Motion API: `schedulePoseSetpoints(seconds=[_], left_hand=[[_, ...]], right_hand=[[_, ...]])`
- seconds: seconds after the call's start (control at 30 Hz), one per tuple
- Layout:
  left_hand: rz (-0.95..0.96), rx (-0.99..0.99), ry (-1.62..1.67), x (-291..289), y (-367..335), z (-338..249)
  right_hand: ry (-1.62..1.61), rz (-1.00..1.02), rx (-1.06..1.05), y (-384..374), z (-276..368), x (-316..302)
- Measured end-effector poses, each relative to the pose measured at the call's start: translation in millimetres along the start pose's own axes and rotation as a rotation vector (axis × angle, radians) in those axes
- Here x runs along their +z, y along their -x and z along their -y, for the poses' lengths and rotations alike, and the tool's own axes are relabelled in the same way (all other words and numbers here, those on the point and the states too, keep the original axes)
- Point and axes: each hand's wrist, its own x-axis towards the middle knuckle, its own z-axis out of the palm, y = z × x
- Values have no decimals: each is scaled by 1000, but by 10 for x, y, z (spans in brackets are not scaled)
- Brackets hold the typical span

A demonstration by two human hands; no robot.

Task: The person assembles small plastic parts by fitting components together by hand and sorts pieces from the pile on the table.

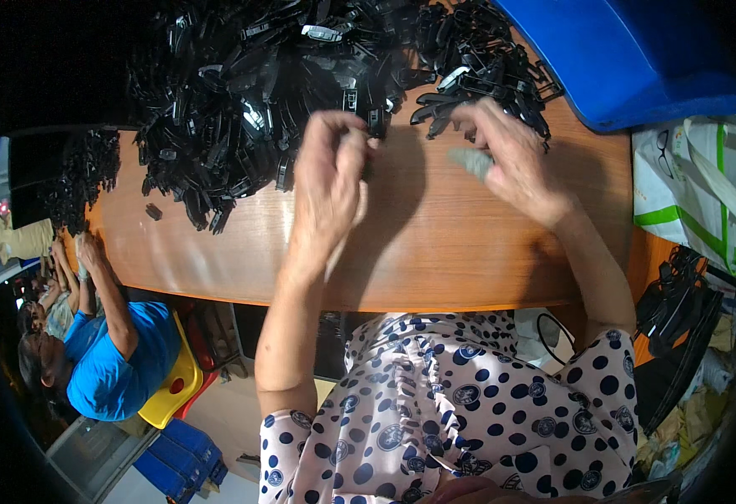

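Over the edge of a large pile of black plastic parts (242,109), my left hand (328,172) is closed, its fingers curled in toward the thumb. Motion blurs it, and what it holds, if anything, cannot be made out. To the right, my right hand (515,160) is beside a smaller heap of similar black parts (490,63). Its bent fingers are nearest to the heap's near edge, and the thumb, in a grey-green covering, stands apart from them. Nothing shows between them. The parts are narrow, curved and glossy; a few shine silver in the light.
Both piles lie on a curved wooden table (217,260). A blue plastic bin (620,59) stands at the far right, above a white-and-green bag (696,185). One loose black piece (154,212) lies at left. A person in a blue shirt (124,361) works at the left end by another pile (78,176).
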Motion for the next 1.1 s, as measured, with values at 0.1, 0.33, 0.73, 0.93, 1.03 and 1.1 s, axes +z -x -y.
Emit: schedulePoseSetpoints(seconds=[0.1,0.33,0.73,0.93,1.03,1.1], left_hand=[[-149,197,-646,-94,-322,105],[-88,190,-1130,-30,-372,149],[-167,308,-421,-139,445,483],[-10,168,-189,49,1034,658],[6,213,-160,79,1135,666],[1,251,-157,75,1180,652]], right_hand=[[657,-224,-344,-212,43,-105],[880,-160,-416,-342,-17,-25],[-444,83,34,194,315,346],[-733,310,122,432,333,592],[-786,343,172,521,316,636],[-800,388,202,558,319,647]])
